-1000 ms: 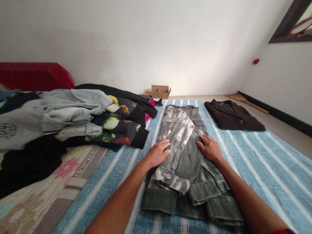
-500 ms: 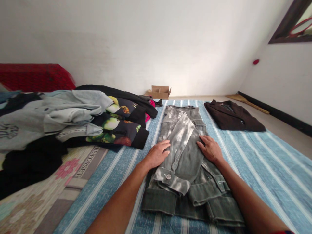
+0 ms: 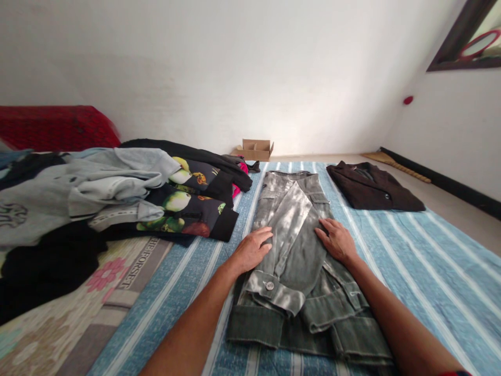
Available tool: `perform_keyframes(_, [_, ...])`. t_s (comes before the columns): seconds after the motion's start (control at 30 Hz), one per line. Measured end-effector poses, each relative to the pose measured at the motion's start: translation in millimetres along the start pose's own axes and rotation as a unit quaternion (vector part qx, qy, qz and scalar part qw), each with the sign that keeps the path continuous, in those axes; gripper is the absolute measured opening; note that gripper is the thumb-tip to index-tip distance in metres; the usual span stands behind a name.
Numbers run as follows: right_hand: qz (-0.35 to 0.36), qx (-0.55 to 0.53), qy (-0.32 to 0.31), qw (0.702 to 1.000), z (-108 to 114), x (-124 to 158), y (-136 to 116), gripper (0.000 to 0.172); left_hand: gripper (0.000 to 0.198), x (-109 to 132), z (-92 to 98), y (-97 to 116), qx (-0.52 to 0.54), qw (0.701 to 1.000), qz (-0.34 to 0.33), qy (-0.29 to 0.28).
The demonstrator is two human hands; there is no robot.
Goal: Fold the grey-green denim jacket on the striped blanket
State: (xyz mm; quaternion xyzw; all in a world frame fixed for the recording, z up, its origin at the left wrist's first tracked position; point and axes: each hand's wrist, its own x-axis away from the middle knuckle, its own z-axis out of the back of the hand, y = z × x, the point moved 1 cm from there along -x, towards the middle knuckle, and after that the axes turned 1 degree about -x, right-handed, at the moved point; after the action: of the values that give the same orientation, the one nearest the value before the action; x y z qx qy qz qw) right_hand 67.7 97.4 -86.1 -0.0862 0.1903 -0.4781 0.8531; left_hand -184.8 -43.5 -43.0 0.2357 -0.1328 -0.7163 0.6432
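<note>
A grey-green mottled denim garment (image 3: 299,245) lies on the blue striped bed cover (image 3: 172,292), its sides turned in and both sleeves laid down over its middle. The cuffs point toward me; one shows a round button. My left hand (image 3: 252,249) rests on the garment's left edge, fingers apart. On the right edge lies my right hand (image 3: 337,240), its fingers spread over the cloth. Neither hand grips anything.
A folded dark brown garment (image 3: 373,187) lies at the back right. Piled clothes, including a grey top (image 3: 109,175) and a black one (image 3: 50,269), cover the left. A small cardboard box (image 3: 256,150) stands by the wall.
</note>
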Motion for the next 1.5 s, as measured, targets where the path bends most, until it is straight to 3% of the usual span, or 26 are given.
perform_keyframes(1.5, [0.008,-0.018,0.014,1.000,-3.1,-1.4,0.2,0.045,0.036,0.4,-5.5,-8.6,0.031,0.999,-0.012,0.031])
